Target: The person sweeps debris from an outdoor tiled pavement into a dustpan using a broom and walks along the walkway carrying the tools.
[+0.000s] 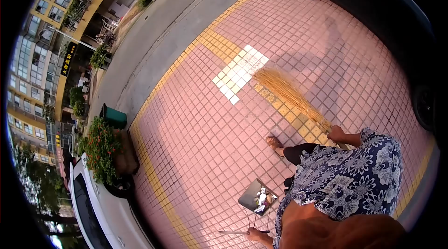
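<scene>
My right hand (336,134) is closed around the handle end of a straw broom (285,92). Its bristles fan out over the tiled paving, with the tip at the edge of a white tile patch (240,75). At the lower middle, my left hand (255,234) grips the crossbar handle of a dustpan (249,197). Thin wires join that bar to the box-shaped pan, which holds some pale litter (262,198). One sandalled foot (274,144) stands between broom and pan. A blue patterned sleeve (373,167) covers part of my right arm.
A dark car (373,10) is parked at the upper right, and a white car (95,207) stands at the lower left. Beside the white car are a flowering planter (125,151) and a green bin (114,116). A grey road (154,29) runs past the paving.
</scene>
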The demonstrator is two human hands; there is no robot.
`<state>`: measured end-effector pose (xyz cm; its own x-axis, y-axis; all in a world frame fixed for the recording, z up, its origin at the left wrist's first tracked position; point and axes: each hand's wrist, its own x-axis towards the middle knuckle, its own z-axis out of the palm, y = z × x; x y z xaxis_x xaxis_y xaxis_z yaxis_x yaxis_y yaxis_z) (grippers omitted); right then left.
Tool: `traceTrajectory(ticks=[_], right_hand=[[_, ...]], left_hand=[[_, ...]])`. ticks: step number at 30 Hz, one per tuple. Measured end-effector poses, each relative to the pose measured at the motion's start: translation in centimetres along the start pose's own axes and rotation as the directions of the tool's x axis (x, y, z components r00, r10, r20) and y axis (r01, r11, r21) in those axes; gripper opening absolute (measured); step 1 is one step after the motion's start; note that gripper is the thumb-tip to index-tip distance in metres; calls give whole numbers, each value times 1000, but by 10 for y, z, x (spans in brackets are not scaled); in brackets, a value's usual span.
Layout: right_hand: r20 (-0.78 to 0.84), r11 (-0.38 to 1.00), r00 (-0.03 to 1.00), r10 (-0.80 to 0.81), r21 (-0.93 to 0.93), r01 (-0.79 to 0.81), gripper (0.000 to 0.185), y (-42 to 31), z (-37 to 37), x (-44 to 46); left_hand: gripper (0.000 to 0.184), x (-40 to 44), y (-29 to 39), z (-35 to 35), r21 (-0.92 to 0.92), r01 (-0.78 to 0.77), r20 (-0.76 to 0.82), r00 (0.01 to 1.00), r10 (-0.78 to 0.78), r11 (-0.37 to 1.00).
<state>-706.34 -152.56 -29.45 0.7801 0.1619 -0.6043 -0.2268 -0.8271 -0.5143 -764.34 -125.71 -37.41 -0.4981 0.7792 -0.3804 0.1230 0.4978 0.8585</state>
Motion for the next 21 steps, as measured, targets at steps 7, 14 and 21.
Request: traceTrajectory(ticks=[7, 14, 21], right_hand=[[23, 997, 999, -45, 71, 43, 19, -178, 99, 109], [213, 951, 959, -189, 284, 124, 13, -357, 142, 214], [220, 972, 956, -195, 176, 158, 15, -493, 175, 301]], left_hand=[[16, 94, 122, 120, 116, -104, -98, 988, 115, 988], [12, 159, 192, 229, -6, -118, -43, 992, 117, 993], [14, 216, 293, 368, 200, -111, -162, 976, 144, 973]])
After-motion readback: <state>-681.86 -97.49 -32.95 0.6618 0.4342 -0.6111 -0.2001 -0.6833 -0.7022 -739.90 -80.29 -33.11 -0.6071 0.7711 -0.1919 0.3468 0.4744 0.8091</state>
